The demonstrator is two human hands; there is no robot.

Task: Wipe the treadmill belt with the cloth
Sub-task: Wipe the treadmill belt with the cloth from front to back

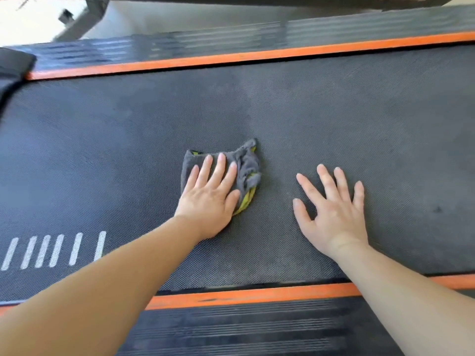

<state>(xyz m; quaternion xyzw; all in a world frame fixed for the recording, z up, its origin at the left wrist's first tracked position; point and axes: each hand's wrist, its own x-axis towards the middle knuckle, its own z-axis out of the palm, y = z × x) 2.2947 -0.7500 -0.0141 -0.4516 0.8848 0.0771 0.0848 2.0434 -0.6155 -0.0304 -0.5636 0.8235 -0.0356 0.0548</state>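
- Two bare hands lie palm-down on the treadmill belt [334, 111], each forearm coming in from a lower corner of the frame.
- The left hand [208, 199], just left of centre, presses flat on the cloth [246, 165]. Its four fingers are straight and only slightly fanned, with the tips near the cloth's upper edge. The thumb is angled out along the cloth's lower right side. Nothing is pinched or curled round.
- The right hand [334, 211], right of centre, rests on bare belt and holds nothing. Its fingers are straight and spread wide, and the thumb is splayed toward the left hand.
- The cloth is grey with yellow-green edging. It sits at mid-frame, about halfway between the belt's two edges, and is partly covered by the left hand.
- The cloth's left part lies smooth under the fingers. Its right side is bunched into a ridge running up and down the frame, across the belt. One corner peaks toward the upper right.
- The belt's long axis runs left to right, rising a little to the right.
- Orange strips [257, 295] border the belt above and below, with ribbed side rails [231, 327] beyond them.
- White stripes [56, 250] mark the belt at lower left.
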